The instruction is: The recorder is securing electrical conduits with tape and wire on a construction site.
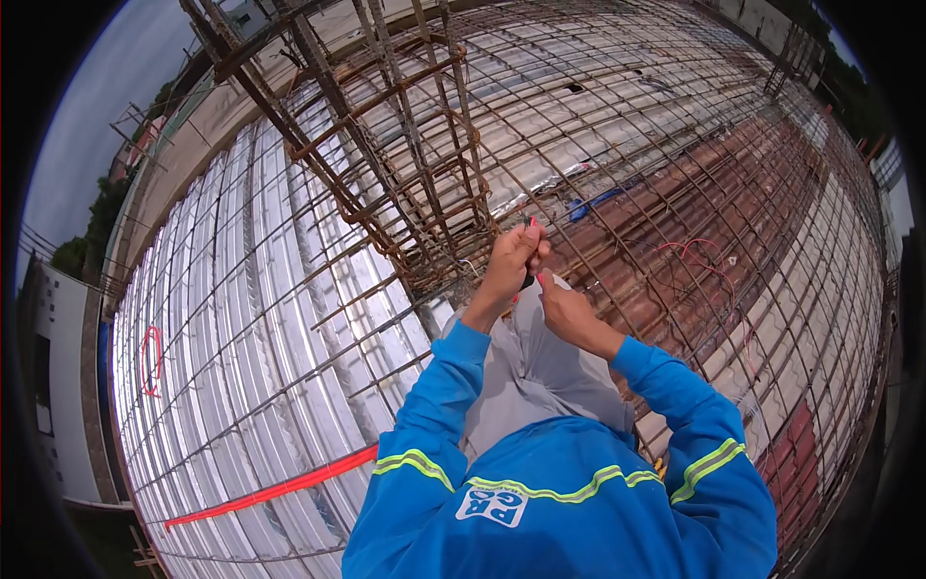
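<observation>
My left hand (516,259) is closed around a slim black-and-red object (529,223), perhaps a small hand tool. Its end stands up above my fist, and most of it is hidden by my fingers. Just below and to the right, my right hand (571,311) is closed with the thumb forward. A small red bit shows at its thumb tip; what it belongs to I cannot make out. Both hands are close together above my grey trousers (540,372), near the foot of a rusty rebar column cage (405,145).
A rebar grid (666,241) spans silvery corrugated decking (260,318) on the left and brown sheets (675,251) on the right. A long red strip (280,487) lies lower left, a red loop (150,362) farther left. Blue material (593,204) and thin red wire (690,249) lie beyond my hands.
</observation>
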The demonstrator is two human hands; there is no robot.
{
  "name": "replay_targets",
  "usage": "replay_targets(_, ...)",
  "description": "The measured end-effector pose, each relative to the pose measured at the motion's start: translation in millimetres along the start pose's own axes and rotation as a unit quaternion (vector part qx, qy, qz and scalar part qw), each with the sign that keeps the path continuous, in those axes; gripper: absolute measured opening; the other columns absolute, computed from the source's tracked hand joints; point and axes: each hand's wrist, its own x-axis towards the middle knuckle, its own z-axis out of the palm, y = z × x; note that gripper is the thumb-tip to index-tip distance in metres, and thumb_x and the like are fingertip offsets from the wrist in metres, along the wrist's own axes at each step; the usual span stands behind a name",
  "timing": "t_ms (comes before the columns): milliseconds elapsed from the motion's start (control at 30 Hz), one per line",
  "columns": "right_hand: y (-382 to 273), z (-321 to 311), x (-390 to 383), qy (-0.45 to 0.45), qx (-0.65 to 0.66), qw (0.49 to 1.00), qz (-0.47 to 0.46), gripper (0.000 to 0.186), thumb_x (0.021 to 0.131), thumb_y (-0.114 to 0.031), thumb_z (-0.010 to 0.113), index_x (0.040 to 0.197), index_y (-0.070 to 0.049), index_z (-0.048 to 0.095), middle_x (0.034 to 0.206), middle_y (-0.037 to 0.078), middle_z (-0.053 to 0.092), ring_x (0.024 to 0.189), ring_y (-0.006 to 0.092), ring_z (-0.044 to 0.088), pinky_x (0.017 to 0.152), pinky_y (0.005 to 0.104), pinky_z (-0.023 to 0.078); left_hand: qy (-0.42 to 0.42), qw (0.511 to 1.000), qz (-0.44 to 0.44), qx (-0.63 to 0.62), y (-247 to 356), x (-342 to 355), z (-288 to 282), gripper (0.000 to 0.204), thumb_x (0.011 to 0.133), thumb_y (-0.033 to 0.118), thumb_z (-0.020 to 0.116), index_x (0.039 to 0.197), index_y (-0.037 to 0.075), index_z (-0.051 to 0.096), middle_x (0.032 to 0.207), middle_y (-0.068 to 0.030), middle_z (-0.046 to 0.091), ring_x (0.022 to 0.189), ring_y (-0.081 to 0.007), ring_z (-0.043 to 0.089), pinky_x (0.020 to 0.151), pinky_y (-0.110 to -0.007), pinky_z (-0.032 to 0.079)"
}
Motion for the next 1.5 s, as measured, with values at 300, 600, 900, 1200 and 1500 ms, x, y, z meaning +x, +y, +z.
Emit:
replay_targets(300, -25.1, -166.4, 0.5, -0.281, -0.201, 0.905, -0.246, 0.009, 0.072, -0.01, 0.061, 0.072, -0.001, 0.061, 0.066, 0.016, 0.063, 0.062, 0.0323, 0.063, 0.056, 0.0427, 0.049, -0.085, 0.975, 0.011, 0.203, 21.5, -6.6, 9.8, 0.038, 0.099, 0.031, 0.037, 0.102, -0.002, 0.055, 0.086, -0.0107, 0.068, 0.091, -0.016, 0.064, 0.067, -0.023, 0.051)
replay_targets(600, -26.2, -190.5, 46.9, -0.178, 0.049, 0.938, -0.294, 0.015, 0.079, -0.017, 0.062, 0.078, -0.003, 0.066, 0.068, 0.013, 0.064, 0.064, 0.0319, 0.06, 0.061, 0.0402, 0.047, -0.189, 0.981, 0.022, 0.041, 11.6, -15.3, 7.1, 0.062, 0.096, 0.054, 0.03, 0.089, 0.0, 0.059, 0.061, 0.0019, 0.047, 0.058, -0.0063, 0.037, 0.05, -0.023, 0.03)
replay_targets(900, 2.2, -158.6, 48.8, 0.254, -0.175, 0.874, -0.376, 0.037, 0.069, -0.002, 0.06, 0.105, -0.009, 0.06, 0.107, 0.008, 0.055, 0.095, 0.0282, 0.056, 0.07, 0.0381, 0.049, -0.144, 0.986, 0.012, 0.084, 24.2, -16.6, -1.2, 0.06, 0.093, 0.058, 0.033, 0.082, 0.003, 0.053, 0.056, 0.0062, 0.033, 0.049, -0.006, 0.031, 0.045, -0.022, 0.026)
replay_targets(1200, 24.7, -119.0, 62.2, 0.359, -0.051, 0.889, -0.28, 0.028, 0.073, -0.001, 0.062, 0.101, -0.006, 0.063, 0.091, 0.011, 0.062, 0.079, 0.0278, 0.061, 0.067, 0.0353, 0.051, -0.12, 0.988, 0.012, 0.094, 28.1, -21.8, 5.8, 0.061, 0.092, 0.06, 0.032, 0.08, 0.004, 0.053, 0.055, 0.007, 0.03, 0.049, -0.0059, 0.029, 0.045, -0.021, 0.026)
replay_targets(1500, -0.1, -98.2, 63.3, -0.028, 0.605, 0.79, 0.093, 0.016, 0.086, -0.012, 0.063, 0.089, 0.003, 0.066, 0.076, 0.004, 0.065, 0.063, 0.0096, 0.059, 0.056, 0.0236, 0.047, -0.116, 0.993, 0.008, 0.009, 16.4, -18.6, -15.5, 0.06, 0.094, 0.058, 0.028, 0.079, 0.004, 0.051, 0.054, 0.0066, 0.031, 0.048, -0.0066, 0.033, 0.046, -0.021, 0.028)
